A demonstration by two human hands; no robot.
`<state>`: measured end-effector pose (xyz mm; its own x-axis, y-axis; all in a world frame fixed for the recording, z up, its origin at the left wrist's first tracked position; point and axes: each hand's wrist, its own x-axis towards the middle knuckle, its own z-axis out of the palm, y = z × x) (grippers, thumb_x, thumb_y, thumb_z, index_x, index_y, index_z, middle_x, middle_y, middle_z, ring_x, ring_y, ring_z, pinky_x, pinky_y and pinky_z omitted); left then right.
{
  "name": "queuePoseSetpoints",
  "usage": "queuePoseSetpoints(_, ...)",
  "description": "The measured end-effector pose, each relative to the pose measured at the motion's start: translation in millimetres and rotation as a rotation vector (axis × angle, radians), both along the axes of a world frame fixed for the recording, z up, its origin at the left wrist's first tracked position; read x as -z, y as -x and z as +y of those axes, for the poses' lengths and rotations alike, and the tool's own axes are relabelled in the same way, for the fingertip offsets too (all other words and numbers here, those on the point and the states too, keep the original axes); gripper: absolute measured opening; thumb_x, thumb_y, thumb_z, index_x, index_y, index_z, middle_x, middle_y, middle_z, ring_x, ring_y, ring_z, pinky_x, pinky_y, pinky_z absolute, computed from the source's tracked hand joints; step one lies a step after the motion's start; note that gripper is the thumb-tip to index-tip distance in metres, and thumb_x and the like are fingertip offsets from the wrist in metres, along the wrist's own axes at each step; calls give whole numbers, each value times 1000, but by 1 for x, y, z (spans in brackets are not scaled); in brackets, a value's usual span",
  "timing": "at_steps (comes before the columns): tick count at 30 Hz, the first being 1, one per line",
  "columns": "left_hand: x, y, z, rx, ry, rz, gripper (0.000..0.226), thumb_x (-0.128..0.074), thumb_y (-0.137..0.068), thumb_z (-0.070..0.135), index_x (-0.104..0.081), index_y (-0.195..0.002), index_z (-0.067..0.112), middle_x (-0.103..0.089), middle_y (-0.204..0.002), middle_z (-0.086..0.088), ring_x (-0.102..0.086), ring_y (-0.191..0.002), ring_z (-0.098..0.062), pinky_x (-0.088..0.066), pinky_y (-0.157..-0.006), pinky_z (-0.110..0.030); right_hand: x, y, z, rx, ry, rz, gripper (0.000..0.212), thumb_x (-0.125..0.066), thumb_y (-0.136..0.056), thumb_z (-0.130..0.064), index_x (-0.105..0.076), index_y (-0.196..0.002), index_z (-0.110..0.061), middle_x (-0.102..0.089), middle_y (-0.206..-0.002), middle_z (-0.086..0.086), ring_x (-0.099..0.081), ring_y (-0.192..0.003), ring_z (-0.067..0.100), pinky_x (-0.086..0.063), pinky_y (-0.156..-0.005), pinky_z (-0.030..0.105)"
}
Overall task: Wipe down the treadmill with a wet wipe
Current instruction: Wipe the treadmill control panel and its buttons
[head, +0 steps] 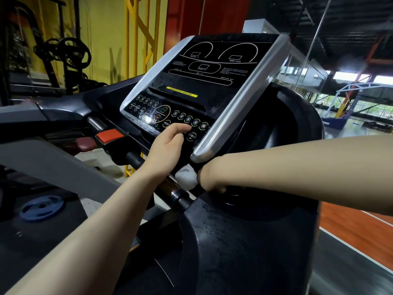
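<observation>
- Black side shroud (244,248) of the treadmill sits closest to the lens, beaded with droplets, so I judge it already wiped
- Left hand (164,151) reaches onto the console (191,81); fingers (180,129) lie pressed together and loosely curled, tips touching the button row (189,119) near the SPEED + key (191,136); holds nothing
- Right hand (209,179) is below the console's lower right corner, wrist bent down; its fingers are hidden behind the wrist, so I cannot tell exactly how they lie
- Wet wipe (185,176) is a bunched white wad sticking out of the right hand, just beside the crossbar (170,186) under the console
- Wet smears show on the lower-left keypad around START (163,110); that patch looks done
- Upper display panel (212,60) reads dry and streak-free; probably not wiped yet
- Silver side trims (240,107), left handrail (63,109) and belt deck: no moisture visible, likely still to do
- Estimate: under way, well short of finished
</observation>
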<state>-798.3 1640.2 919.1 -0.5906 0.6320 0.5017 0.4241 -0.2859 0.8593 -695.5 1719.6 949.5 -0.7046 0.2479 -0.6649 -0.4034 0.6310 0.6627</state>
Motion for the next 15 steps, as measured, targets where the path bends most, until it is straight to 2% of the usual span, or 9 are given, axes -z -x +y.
queuePoseSetpoints(2, -1, 0, -1, 6, 2, 8, 39, -40, -96, 11, -68, -115, 30, -66, -117, 19, -55, -109, 7, -38, -91, -16, -8, -13, 2, 43, 103, 17, 35, -45, -101, -23, -56, -132, -10, -58, -131, 10, -57, -111, 28, -43, -88, 27)
queuePoseSetpoints(3, -1, 1, -1, 8, 1, 7, 39, -40, -96, 11, -68, -115, 30, -65, -117, 19, -55, -110, 6, -38, -92, -17, -15, -20, 0, 44, 132, 33, 37, -42, -102, -29, -55, -133, -13, -54, -135, 8, -51, -120, 29, -39, -96, 31)
queuePoseSetpoints(5, 0, 2, -1, 4, -1, -2, 39, -40, -96, 11, -67, -115, 31, -65, -118, 18, -55, -111, 3, -40, -96, -20, -27, -30, -3, 72, 208, 111, 39, -42, -101, -37, -55, -132, -16, -50, -139, 6, -46, -126, 28, -37, -104, 36)
queuePoseSetpoints(6, 0, 3, 0, 1, -3, -7, 38, -40, -96, 11, -68, -115, 31, -65, -118, 18, -56, -111, 2, -40, -98, -21, -30, -35, -6, 106, 235, 170, 40, -43, -100, -38, -57, -130, -15, -52, -135, 7, -49, -123, 28, -40, -102, 36)
queuePoseSetpoints(8, 0, 4, 1, -9, -5, -12, 38, -41, -96, 12, -68, -114, 31, -65, -117, 18, -57, -111, -1, -41, -100, -24, -30, -39, -13, 186, 256, 286, 38, -45, -98, -31, -56, -127, -10, -60, -119, 9, -57, -103, 28, -44, -83, 32)
queuePoseSetpoints(10, 1, 4, 2, -17, -5, -12, 38, -41, -95, 13, -68, -113, 32, -66, -116, 18, -58, -109, -2, -43, -101, -26, -23, -38, -19, 281, 337, 387, 44, -44, -96, -20, -40, -138, -8, -58, -97, 6, -54, -77, 23, -39, -60, 26)
queuePoseSetpoints(12, 1, 3, 1, -18, 3, -17, 38, -41, -95, 13, -68, -112, 34, -68, -112, 17, -60, -101, -2, -45, -98, -27, -17, -30, -21, 354, 372, 412, 58, -46, -95, -13, -23, -149, -9, -53, -90, 4, -47, -64, 18, -33, -42, 21)
queuePoseSetpoints(13, 1, 3, 1, -17, 7, -17, 38, -41, -95, 13, -68, -112, 34, -68, -112, 16, -60, -101, -2, -44, -97, -27, -12, -24, -17, 368, 367, 381, 59, -47, -95, -13, -24, -149, -7, -57, -97, 7, -48, -67, 19, -34, -45, 22)
queuePoseSetpoints(15, 0, 3, 0, -14, 8, -6, 38, -41, -95, 12, -69, -112, 32, -67, -114, 18, -58, -107, 0, -43, -100, -25, -9, -16, -10, 383, 355, 327, 50, -50, -97, -18, -38, -143, -2, -61, -117, 15, -49, -81, 22, -29, -55, 22)
